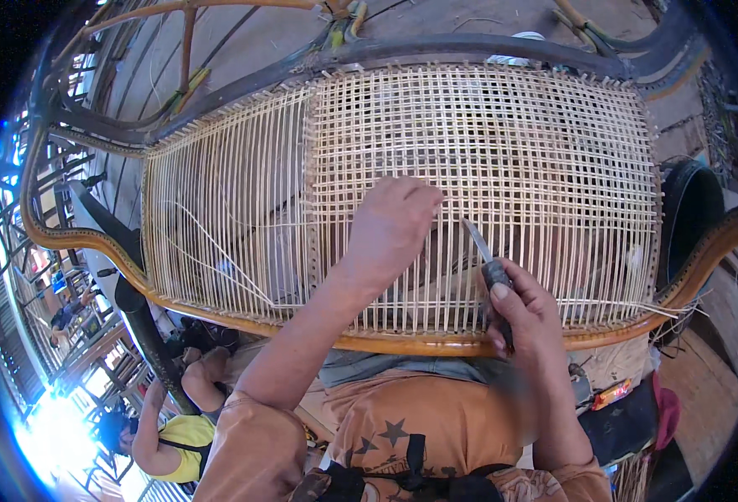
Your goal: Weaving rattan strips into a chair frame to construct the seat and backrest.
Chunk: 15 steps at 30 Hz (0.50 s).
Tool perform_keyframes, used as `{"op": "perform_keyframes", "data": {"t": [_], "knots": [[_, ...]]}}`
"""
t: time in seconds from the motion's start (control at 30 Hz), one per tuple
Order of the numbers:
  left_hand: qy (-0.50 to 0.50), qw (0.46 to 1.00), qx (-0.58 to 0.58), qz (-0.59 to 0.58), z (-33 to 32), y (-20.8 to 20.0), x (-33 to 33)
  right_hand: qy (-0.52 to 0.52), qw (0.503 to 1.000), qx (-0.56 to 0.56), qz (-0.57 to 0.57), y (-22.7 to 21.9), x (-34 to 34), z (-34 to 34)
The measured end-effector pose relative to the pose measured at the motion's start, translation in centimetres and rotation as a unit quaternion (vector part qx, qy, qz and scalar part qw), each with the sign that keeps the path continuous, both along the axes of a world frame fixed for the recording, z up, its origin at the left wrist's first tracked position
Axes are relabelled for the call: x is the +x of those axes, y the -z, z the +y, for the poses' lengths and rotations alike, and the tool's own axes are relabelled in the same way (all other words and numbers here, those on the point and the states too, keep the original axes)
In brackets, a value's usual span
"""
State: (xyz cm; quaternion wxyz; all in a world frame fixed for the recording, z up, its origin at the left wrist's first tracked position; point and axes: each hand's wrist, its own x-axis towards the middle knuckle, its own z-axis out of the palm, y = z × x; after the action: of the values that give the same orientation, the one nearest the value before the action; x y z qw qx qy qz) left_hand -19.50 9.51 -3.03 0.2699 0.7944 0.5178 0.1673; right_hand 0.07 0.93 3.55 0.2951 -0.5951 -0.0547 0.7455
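A woven cane panel (486,142) is stretched on a curved wooden frame (436,344) in front of me. Its right section has a dense open weave in the far half, while the near half shows mostly lengthwise strands. My left hand (394,219) is closed over the weave's near edge, fingertips pinched together; what they pinch is hidden. In my right hand (529,305) is a knife (478,243), its dark handle wrapped by the fingers. The blade points up and left, its tip over the strands just right of my left hand.
Loose cane strands (210,238) curl over the left section, which has strands in one direction only. A dark round container (692,213) stands by the frame's right end. A person in a yellow top (183,443) sits at lower left. More bent frame parts (189,42) lie beyond.
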Motion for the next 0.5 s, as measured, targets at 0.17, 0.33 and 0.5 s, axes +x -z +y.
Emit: {"op": "perform_keyframes", "data": {"t": [0.17, 0.33, 0.5], "knots": [[0.074, 0.996, 0.012, 0.057, 0.6, -0.7, 1.0, -0.035, 0.999, -0.025, 0.008, 0.4, -0.4, 0.9], [0.091, 0.994, 0.012, 0.066, 0.2, 0.0, 1.6, -0.008, 0.999, -0.048, 0.01, 0.1, -0.8, 1.9], [0.073, 0.996, 0.008, 0.055, 0.3, -0.1, 2.3, 0.041, 0.998, -0.047, 0.032, 0.1, -0.5, 2.7]]}}
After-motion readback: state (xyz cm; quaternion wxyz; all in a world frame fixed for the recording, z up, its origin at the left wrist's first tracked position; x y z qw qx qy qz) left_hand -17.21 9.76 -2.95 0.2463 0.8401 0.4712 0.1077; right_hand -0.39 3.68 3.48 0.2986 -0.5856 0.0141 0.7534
